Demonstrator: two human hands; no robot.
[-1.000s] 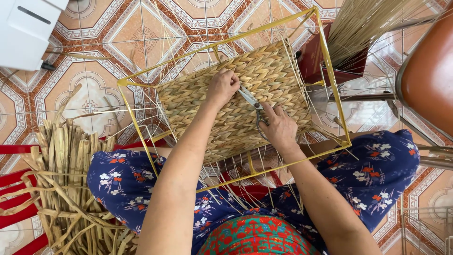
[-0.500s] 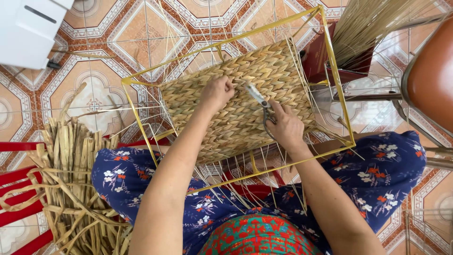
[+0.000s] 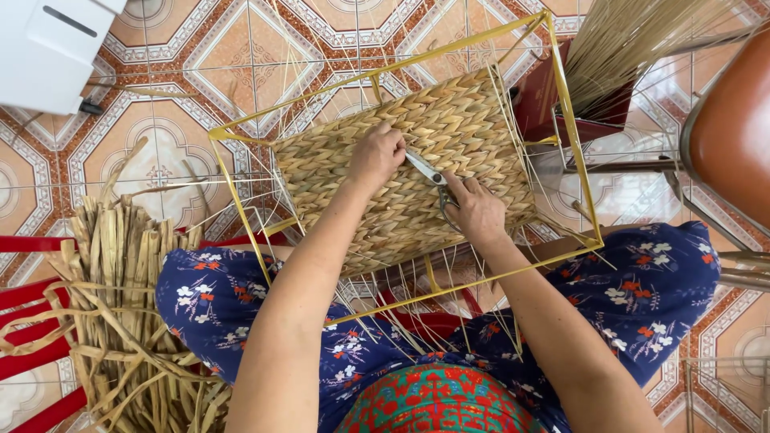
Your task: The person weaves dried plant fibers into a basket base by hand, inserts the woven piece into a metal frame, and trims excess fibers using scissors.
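Note:
A woven straw panel (image 3: 449,136) fills a yellow wire basket frame (image 3: 571,120) that rests on my lap. My left hand (image 3: 375,157) presses on the weave near its middle, fingers curled, pinching at the straw. My right hand (image 3: 475,210) grips a pair of metal scissors (image 3: 423,168), whose blades point up-left toward my left hand's fingertips. Thin wire ribs stick out below the woven edge toward my knees.
A pile of dried flat straw strips (image 3: 120,305) lies on red slats (image 3: 32,353) at the left. A bundle of thin reeds (image 3: 634,40) stands at the top right beside a brown seat (image 3: 730,136). A white box (image 3: 48,48) sits at top left on the patterned tile floor (image 3: 160,152).
The frame and weave have shifted slightly in view. My right hand has brought the scissors closer to my left hand, which stays pressed on the weave.

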